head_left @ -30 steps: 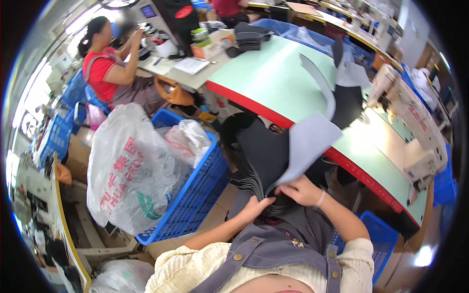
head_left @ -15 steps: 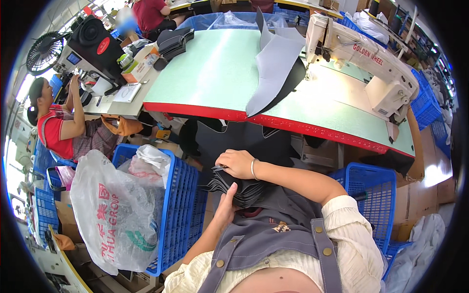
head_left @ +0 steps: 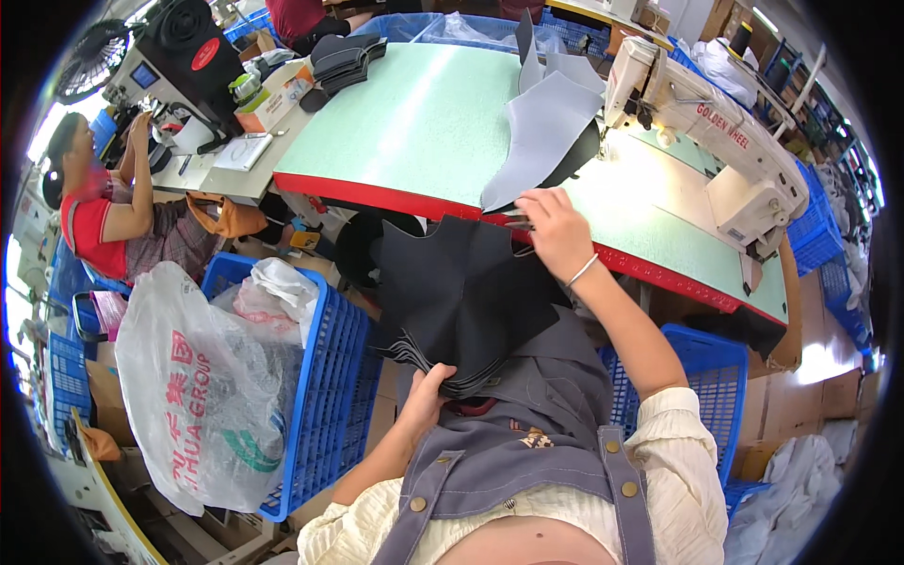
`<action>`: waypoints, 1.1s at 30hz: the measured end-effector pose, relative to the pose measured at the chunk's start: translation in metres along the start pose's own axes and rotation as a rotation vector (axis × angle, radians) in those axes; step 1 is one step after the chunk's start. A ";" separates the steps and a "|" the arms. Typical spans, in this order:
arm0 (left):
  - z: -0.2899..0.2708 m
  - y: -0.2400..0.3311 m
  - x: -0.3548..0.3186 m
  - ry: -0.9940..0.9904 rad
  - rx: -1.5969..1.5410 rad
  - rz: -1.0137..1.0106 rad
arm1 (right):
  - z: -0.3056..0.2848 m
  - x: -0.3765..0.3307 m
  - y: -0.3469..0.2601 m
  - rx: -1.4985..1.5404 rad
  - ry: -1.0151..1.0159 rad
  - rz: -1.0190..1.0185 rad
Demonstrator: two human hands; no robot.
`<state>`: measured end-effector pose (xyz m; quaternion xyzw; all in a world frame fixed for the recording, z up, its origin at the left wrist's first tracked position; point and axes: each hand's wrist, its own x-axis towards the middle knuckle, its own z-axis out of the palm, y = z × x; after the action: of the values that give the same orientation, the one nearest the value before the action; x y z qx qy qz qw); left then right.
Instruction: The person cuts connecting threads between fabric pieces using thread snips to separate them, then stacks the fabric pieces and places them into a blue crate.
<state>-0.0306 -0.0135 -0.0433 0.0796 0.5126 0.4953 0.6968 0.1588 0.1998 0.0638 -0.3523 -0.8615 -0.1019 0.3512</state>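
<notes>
Two bare hands at work on a stack of black fabric pieces (head_left: 461, 301), seen from above in a crowded sewing workshop. Left hand (head_left: 428, 391) low over the lap, fingers closed around the fanned lower edges of the stack. Right hand (head_left: 556, 231) raised at the table's red front edge, fingers pinched together on the top corner of the uppermost black piece; thin bracelet on that wrist. Stack held over the lap, in front of the table and just below its edge. Pale green sewing table (head_left: 414, 122) spreading ahead, trimmed in red, curved by the lens. Grey fabric pieces (head_left: 541, 127) draped on the tabletop, just beyond the right hand. White industrial sewing machine (head_left: 706, 122) mounted on the right part of the table. Small pile of dark pieces (head_left: 344, 56) at the far left corner. Blue plastic crate (head_left: 325, 386) on the floor to the left, holding crumpled plastic; large clear plastic bag (head_left: 193, 386) with printing leaning against it. Second blue crate (head_left: 716, 377) to the right of the lap. Another person in a red top (head_left: 99, 221) seated at a neighbouring desk, far left. Black machine (head_left: 193, 52) and a fan behind that desk.
</notes>
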 end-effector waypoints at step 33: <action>0.006 0.004 -0.009 0.016 0.004 0.018 | 0.003 0.058 0.016 -0.050 -0.459 -0.403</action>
<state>-0.0280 -0.0155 -0.0322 0.0816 0.5182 0.5012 0.6882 0.1386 0.2439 0.0994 -0.1968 -0.9680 -0.1086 0.1112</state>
